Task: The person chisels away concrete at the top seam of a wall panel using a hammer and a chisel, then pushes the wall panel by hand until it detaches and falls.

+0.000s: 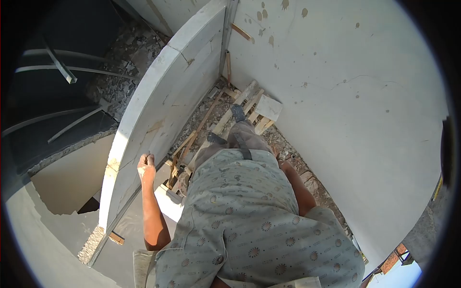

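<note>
My left hand, pale with dust, is raised beside the wall of white blocks. Its fingers are curled in, and nothing shows in them. My right hand hangs low by my right hip, partly covered by my patterned shirt; its fingers are too hidden to read. Under my dark shoes are rough wooden planks. A white block lies on the wood just beyond my feet, close to the smooth wall.
Rubble covers the narrow floor strip between the two walls. Loose wooden strips lean near my left side. Past the block wall's curved-looking top edge, metal profiles and more debris lie lower down. A white piece is below my left arm.
</note>
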The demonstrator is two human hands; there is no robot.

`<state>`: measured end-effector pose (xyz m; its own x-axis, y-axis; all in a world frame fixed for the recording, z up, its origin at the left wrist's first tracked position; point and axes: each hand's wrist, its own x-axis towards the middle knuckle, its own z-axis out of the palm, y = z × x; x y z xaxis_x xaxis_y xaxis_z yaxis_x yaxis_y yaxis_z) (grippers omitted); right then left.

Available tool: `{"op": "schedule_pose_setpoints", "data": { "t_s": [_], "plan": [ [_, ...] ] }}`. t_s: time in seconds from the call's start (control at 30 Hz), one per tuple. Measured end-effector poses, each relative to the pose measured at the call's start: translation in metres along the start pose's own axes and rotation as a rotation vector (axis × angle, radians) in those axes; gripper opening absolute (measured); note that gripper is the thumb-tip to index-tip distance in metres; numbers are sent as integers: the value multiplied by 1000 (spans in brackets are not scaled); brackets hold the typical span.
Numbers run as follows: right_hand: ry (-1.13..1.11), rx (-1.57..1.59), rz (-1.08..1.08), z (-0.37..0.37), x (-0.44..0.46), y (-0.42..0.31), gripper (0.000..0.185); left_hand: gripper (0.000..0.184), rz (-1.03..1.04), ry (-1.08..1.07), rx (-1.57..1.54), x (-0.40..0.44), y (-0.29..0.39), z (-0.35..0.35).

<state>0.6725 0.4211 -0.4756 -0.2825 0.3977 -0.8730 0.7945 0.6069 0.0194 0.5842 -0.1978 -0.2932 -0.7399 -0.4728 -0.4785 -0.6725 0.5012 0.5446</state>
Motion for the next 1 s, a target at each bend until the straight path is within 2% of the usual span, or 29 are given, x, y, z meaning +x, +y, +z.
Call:
{"op": "schedule_pose_setpoints", "data": {
  "t_s": [0.07, 0.13, 0.23, 0.3, 0.33, 0.37, 0.4, 0.47, 0.5, 0.53, 0.57, 0.6, 0.63, 0.67, 0.73, 0.8, 0.83, 0.87, 0.9, 0.93, 0.97, 1.0],
  "plan": [
    [-42, 80, -21, 10, -10, 3, 51, 33, 232, 176, 73, 46, 7, -5],
    [-99, 155, -57, 15, -19, 5, 50, 35, 447, 291, 164, 72, 51, -16],
    [-171, 246, -134, 18, -17, 8, 50, 36, 707, 383, 375, 111, 90, -26],
    [-160, 289, -221, 17, 4, 16, 49, 34, 766, 389, 285, 128, 107, -19],
    [-25, 106, -177, -3, -19, -5, 47, 34, 729, 391, 271, 129, 117, -12],
    [-32, 373, -139, 10, 4, 8, 48, 33, 730, 381, 273, 133, 118, -1],
    [44, 267, -97, -25, -47, -29, 44, 33, 595, 282, 156, 125, 126, 13],
    [76, 74, -194, -53, -49, -52, 36, 37, 438, 35, -121, 117, 121, 58],
    [85, -31, -233, -58, -47, -54, 33, 39, 397, -64, -123, 92, 137, 75],
    [111, -321, -441, -61, -27, -55, 34, 40, 339, -171, -159, 79, 131, 103],
    [141, -332, -472, -62, -5, -54, 35, 40, 313, -242, -142, 71, 111, 141],
    [159, -359, -506, -62, 13, -52, 36, 43, 193, -417, -84, 45, 116, 157],
    [164, -409, -558, -65, 23, -53, 37, 47, 280, -513, -79, 66, 34, 227],
    [188, -400, -546, -73, 20, -61, 37, 47, 184, -810, -1, -5, 123, 165],
    [81, -630, -637, -84, 73, -60, 52, 47, 729, -819, -162, 26, 5, 234],
    [29, -620, -608, -102, 74, -74, 52, 22, -60, -440, -310, -7, 64, 182],
    [-1, -591, -582, -109, 70, -82, 51, 22, -86, -481, -285, 13, 41, 181],
    [-38, -489, -519, -114, 61, -92, 51, 25, -54, -240, -460, 20, 16, 179],
    [-60, -371, -455, -120, 49, -100, 51, 29, 4, -202, -497, 64, -57, 220],
    [-75, -266, -398, -123, 40, -104, 51, 29, -83, -93, -421, 39, -29, 163],
    [-91, -210, -368, -128, 31, -109, 51, 29, -102, 107, -544, 50, -64, 179],
    [-98, -173, -346, -132, 25, -112, 50, 30, -248, 136, -551, 37, -62, 157]
  ]
}}
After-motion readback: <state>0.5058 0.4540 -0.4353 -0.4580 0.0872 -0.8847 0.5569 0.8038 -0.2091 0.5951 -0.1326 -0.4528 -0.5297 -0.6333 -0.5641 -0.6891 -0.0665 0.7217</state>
